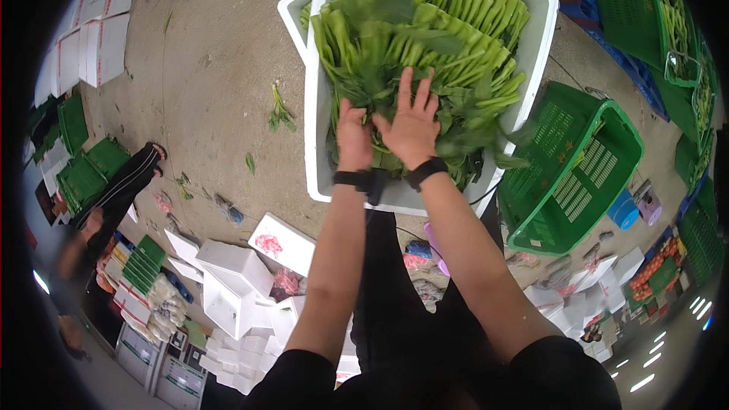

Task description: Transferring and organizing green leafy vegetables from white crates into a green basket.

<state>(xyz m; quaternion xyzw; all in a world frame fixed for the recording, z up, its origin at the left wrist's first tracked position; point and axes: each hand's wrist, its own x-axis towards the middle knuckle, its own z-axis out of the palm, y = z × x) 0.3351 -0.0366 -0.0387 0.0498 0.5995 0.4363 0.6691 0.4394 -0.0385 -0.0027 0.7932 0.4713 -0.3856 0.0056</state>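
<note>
A white foam box stands in front of me, filled with leafy green vegetables whose thick pale stems lie in rows toward the far side. My right hand rests on the dark leaves at the near side, palm down and fingers spread. Beside it, my left hand reaches into the leaves near the box's left wall. Its visible fingers point away from me, partly covered by greens. Leaves around both hands are smeared by motion. Dark bands circle both wrists.
Another white foam box shows from beneath the left side. A green plastic crate stands at right, with a blue tub beyond it. Loose greens lie on the concrete floor. A person is at far left; empty foam boxes are piled behind.
</note>
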